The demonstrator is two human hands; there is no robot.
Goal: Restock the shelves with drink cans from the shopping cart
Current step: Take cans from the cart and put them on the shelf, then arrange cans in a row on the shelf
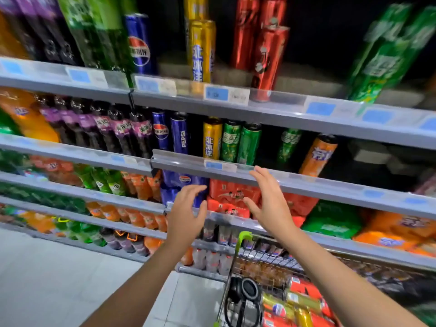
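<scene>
Both hands, left (186, 213) and right (269, 204), spread, holding nothing. Slim cans (304, 303), red and yellow, lie in cart (243, 237).

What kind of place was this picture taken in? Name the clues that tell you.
Most likely a supermarket drinks aisle. Tiered shelves carry blue price labels, rows of drink cans face outward, and a shopping cart loaded with cans stands below the person's open hands.

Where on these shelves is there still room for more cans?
Top shelf: a wide gap between the red cans and the green cans. Middle shelf: gaps beside the lone green can and right of the orange can. The bottle rows at left are packed tight.
</scene>
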